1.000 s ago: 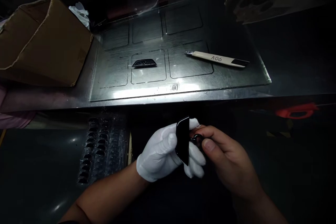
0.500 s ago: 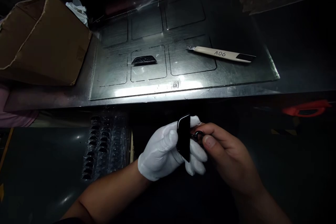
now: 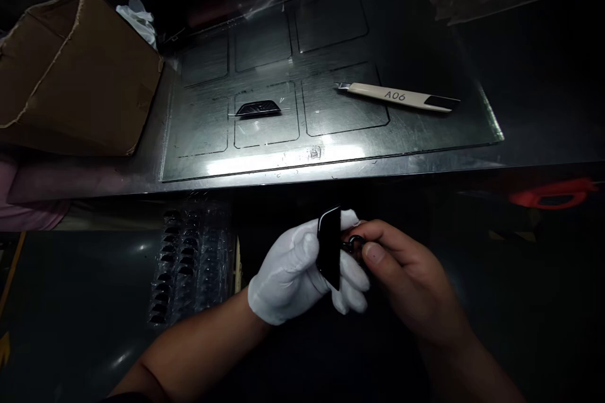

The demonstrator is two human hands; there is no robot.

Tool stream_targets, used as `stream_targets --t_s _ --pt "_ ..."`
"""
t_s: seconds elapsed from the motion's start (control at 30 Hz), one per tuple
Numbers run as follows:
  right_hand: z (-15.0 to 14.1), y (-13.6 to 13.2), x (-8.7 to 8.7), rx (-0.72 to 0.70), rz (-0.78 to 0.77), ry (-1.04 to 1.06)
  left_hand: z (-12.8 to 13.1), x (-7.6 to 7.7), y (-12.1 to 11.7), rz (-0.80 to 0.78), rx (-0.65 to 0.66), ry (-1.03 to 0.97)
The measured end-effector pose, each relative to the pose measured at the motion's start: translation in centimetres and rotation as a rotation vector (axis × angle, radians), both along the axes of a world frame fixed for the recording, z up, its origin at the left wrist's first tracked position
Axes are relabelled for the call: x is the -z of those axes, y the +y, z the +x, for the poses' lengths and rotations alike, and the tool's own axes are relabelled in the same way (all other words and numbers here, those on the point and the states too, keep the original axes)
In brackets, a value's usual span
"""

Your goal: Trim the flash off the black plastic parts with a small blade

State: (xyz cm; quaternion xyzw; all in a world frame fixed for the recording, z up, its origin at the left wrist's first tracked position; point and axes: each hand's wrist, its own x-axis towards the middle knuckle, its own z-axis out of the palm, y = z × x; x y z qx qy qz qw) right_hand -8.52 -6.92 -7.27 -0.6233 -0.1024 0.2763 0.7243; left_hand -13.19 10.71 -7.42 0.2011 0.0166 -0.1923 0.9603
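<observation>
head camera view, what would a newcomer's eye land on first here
The white-gloved left hand stands out at lower centre, holding a glossy black piece, while the bare right hand pinches a small black loop at its edge. Above them, a pale craft knife marked A06 lies on a transparent sheet. A cardboard box stands at upper left.

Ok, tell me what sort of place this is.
Likely a factory workstation: a plastic tray holds rows of similar dark pieces, a cutter marked A06 lies on a clear sheet, and the gloved left hand holds a glossy black piece.
</observation>
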Motion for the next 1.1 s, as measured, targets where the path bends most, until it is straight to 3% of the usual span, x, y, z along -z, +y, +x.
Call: stream_targets --t_s 0.23,0.6,1.1 --pt "-0.1 0.0 -0.4 -0.026 0.081 0.060 -0.1 0.5 0.0 0.002 0.018 -0.050" --pt "-0.1 0.0 -0.4 0.018 -0.003 -0.001 -0.8 0.7 -0.6 0.020 -0.027 0.046" --pt "-0.1 -0.2 -0.1 0.020 0.005 0.006 -0.6 0.5 -1.1 0.068 -0.036 0.006"
